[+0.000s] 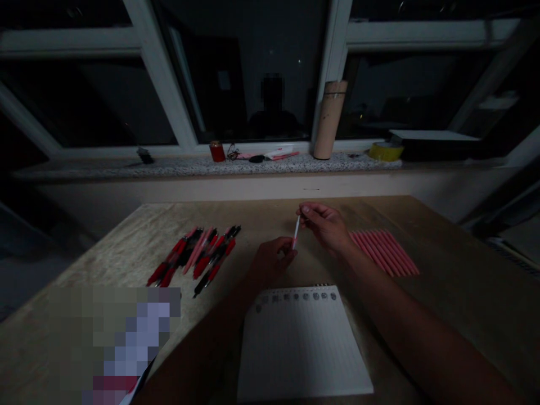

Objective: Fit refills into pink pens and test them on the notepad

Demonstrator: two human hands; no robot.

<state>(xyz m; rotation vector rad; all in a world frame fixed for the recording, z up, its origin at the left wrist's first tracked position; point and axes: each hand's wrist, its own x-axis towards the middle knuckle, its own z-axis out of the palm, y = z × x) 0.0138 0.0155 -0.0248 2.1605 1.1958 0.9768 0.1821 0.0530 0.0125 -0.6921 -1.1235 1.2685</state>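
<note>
A slim white-and-pink pen is held at a slant above the table, between my two hands. My left hand is closed on its lower, pink end. At the upper end, the fingertips of my right hand pinch it. Just below the hands lies a spiral notepad with lined paper and a row of small dark scribbled circles along its top. To the right, partly behind my right wrist, several pink pens lie side by side in a neat row. A looser pile of red, black and pink pens lies to the left.
Along the granite windowsill stand a red jar, a tall tan tube-shaped container and a yellow tape roll. Small loose items lie between them. The tabletop ends at the wall below the sill. A blurred patch covers the lower left.
</note>
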